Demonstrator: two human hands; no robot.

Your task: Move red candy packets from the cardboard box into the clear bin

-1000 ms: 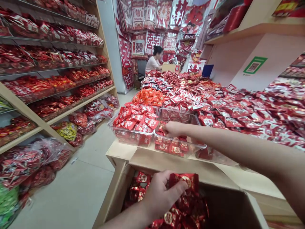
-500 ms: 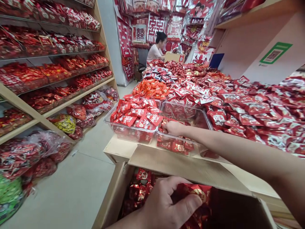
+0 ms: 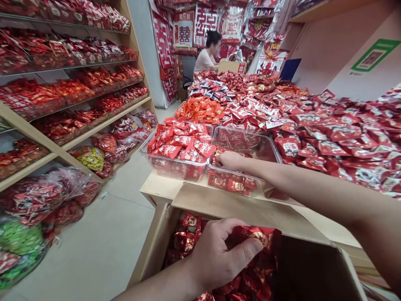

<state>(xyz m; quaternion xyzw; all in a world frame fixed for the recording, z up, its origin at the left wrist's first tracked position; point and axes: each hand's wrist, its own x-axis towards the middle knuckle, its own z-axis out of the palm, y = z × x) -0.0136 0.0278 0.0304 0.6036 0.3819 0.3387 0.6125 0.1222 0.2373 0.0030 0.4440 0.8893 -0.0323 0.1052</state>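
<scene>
The packet looks glossy, foil-like, the carton matt cardboard, the bin shiny plastic.

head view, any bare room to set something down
Grey tiled floor between clear plastic bags and brown cardboard box; narrow strip of pale wooden counter before left clear plastic tub. Crowded: counter's right side, heaped with red packets.

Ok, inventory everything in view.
cardboard box: one, brown, front
loose packets: many, red, in box and tubs
plastic tubs: at least two, clear, counter's edge
heaped packets: many, mostly red, behind tubs
counter: one, pale, centre
stocked shelves: several, pale-framed, left
bags: several, mixed colours, lower left
seated person: one, pale top, back
wall decorations: many, red-white, back
board: one, blue, back right
sign: one, green-framed, right
left hand: one, bare, holding packet over box
right hand: one, bare, in right tub
</scene>
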